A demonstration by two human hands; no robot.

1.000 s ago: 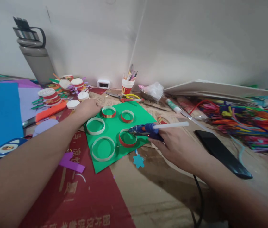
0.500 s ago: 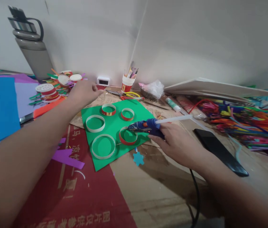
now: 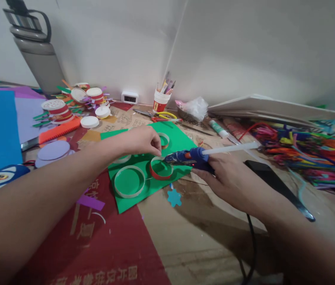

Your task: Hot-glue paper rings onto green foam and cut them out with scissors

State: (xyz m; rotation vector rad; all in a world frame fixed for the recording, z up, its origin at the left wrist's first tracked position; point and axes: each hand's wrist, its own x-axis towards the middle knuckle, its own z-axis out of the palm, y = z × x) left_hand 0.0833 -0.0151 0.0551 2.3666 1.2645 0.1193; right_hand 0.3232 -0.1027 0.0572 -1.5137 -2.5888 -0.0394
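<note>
My right hand (image 3: 226, 178) grips a blue hot glue gun (image 3: 198, 157), with a translucent glue stick (image 3: 229, 148) jutting from its back. The gun's nozzle points left, at the far rim of a red-and-white paper ring (image 3: 160, 177) on a green sheet (image 3: 128, 204). Curled and closed, my left hand (image 3: 146, 140) hangs over the sheet with its fingertips near that rim and the nozzle; whatever they may pinch is hidden. A larger white ring (image 3: 129, 195) lies closer to me on the left. Behind my left hand, another ring (image 3: 165, 140) shows partly.
At the left are an orange cutter (image 3: 60, 131), paper-cup crafts (image 3: 59, 113) and a tall bottle (image 3: 38, 59). Scissors (image 3: 167, 115) and a pen cup (image 3: 160, 102) stand behind. Pipe cleaners (image 3: 312, 158) and a phone (image 3: 277, 186) lie right; the gun's black cable (image 3: 253, 245) trails down.
My left hand has come from the back left, rightward and toward me, to the red-and-white ring's far rim. The glue gun has shifted slightly right.
</note>
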